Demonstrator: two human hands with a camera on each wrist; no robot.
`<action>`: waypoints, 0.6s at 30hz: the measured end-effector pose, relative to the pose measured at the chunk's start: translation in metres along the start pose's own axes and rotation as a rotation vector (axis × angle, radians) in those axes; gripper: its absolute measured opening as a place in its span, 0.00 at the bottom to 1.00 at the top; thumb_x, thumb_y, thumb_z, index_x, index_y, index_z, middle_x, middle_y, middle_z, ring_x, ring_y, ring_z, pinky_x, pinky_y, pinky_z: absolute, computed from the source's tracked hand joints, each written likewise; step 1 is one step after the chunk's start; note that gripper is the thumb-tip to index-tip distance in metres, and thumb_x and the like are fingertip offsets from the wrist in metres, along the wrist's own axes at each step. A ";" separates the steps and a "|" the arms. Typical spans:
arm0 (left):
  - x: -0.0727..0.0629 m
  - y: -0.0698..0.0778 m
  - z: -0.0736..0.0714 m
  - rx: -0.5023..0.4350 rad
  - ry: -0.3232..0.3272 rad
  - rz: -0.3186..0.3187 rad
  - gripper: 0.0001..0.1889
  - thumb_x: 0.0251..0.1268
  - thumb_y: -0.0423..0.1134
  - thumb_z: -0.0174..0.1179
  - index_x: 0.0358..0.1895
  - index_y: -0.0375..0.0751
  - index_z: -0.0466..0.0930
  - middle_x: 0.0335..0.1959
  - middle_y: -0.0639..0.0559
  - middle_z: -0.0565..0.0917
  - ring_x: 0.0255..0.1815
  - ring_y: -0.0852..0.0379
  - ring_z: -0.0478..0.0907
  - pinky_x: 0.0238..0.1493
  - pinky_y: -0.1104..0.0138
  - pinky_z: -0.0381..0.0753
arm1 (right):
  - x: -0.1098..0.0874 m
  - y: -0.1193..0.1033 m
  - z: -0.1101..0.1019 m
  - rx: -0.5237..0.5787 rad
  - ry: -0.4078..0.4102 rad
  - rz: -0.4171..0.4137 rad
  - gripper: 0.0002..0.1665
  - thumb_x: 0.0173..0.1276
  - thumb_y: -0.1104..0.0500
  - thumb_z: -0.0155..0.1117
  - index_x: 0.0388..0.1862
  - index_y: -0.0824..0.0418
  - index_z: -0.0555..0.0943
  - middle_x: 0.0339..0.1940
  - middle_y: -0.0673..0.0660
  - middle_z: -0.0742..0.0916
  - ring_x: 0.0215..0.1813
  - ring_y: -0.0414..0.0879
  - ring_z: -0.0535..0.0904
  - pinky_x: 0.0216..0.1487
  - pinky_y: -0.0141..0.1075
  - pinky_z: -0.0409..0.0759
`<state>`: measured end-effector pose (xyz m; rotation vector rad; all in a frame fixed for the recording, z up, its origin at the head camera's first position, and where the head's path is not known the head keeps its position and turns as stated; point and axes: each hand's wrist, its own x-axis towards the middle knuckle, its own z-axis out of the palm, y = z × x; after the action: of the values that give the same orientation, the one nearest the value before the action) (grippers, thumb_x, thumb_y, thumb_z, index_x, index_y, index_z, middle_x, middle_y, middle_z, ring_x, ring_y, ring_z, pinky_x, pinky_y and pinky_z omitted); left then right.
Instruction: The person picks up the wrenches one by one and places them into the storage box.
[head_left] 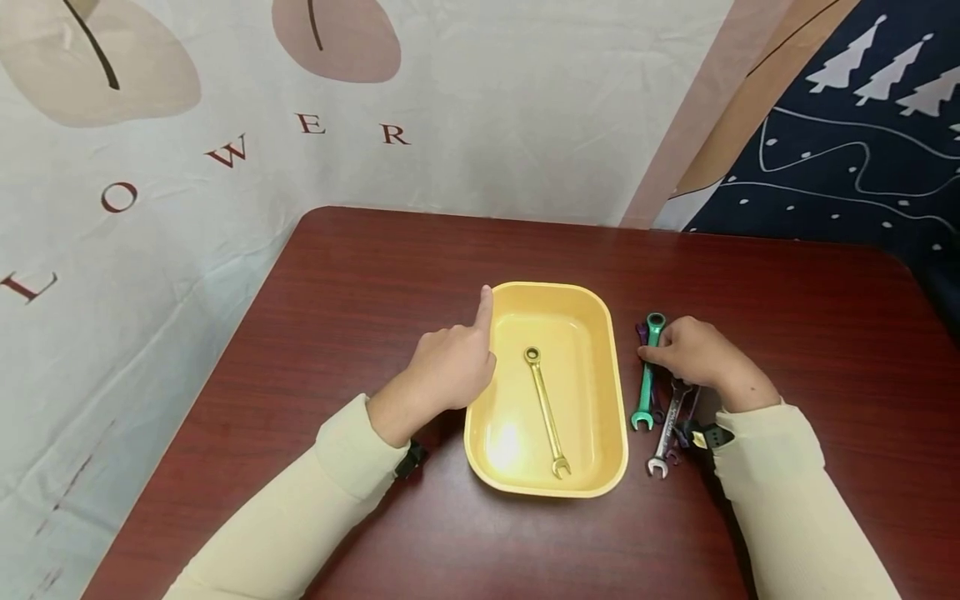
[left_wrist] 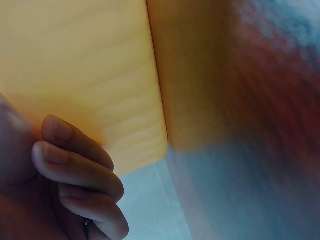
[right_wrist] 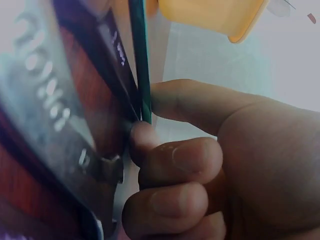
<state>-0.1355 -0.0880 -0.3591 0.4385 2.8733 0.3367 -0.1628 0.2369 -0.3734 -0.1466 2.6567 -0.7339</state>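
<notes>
My left hand (head_left: 453, 367) holds the left rim of a yellow tray (head_left: 621, 417), its index finger stretched along the rim. In the left wrist view the other fingers (left_wrist: 82, 175) curl beside the tray's outer wall. Inside the tray lies a gold combination wrench (head_left: 546, 408), ring end away from me. To the tray's right, my right hand (head_left: 697, 354) pinches a green combination wrench (head_left: 647, 383) between thumb and index finger. A silver wrench (head_left: 667, 429) and a purple wrench (head_left: 642, 332) lie close by, partly covered by the hand and the green wrench.
The dark red wooden table (head_left: 360, 292) carries everything. Behind it hangs a pale printed cloth (head_left: 525, 125), with a dark blue tree-patterned cloth (head_left: 825, 167) at the right. More wrench parts show under my right wrist.
</notes>
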 end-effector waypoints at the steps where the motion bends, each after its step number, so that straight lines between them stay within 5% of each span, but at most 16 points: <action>1: 0.000 0.000 0.000 0.000 -0.003 -0.002 0.43 0.73 0.40 0.46 0.81 0.38 0.29 0.10 0.55 0.69 0.10 0.59 0.57 0.15 0.68 0.52 | 0.000 0.000 0.000 0.005 0.001 -0.001 0.26 0.70 0.52 0.63 0.13 0.60 0.75 0.10 0.48 0.70 0.16 0.42 0.68 0.19 0.35 0.69; 18: 0.000 0.001 -0.001 -0.002 -0.007 -0.010 0.43 0.73 0.40 0.46 0.81 0.39 0.30 0.10 0.55 0.69 0.10 0.59 0.58 0.14 0.68 0.53 | 0.001 -0.006 0.002 0.041 -0.023 0.011 0.24 0.72 0.53 0.62 0.16 0.58 0.71 0.10 0.48 0.71 0.15 0.41 0.69 0.20 0.34 0.70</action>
<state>-0.1356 -0.0877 -0.3579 0.4247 2.8671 0.3351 -0.1628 0.2303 -0.3724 -0.1280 2.6169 -0.7779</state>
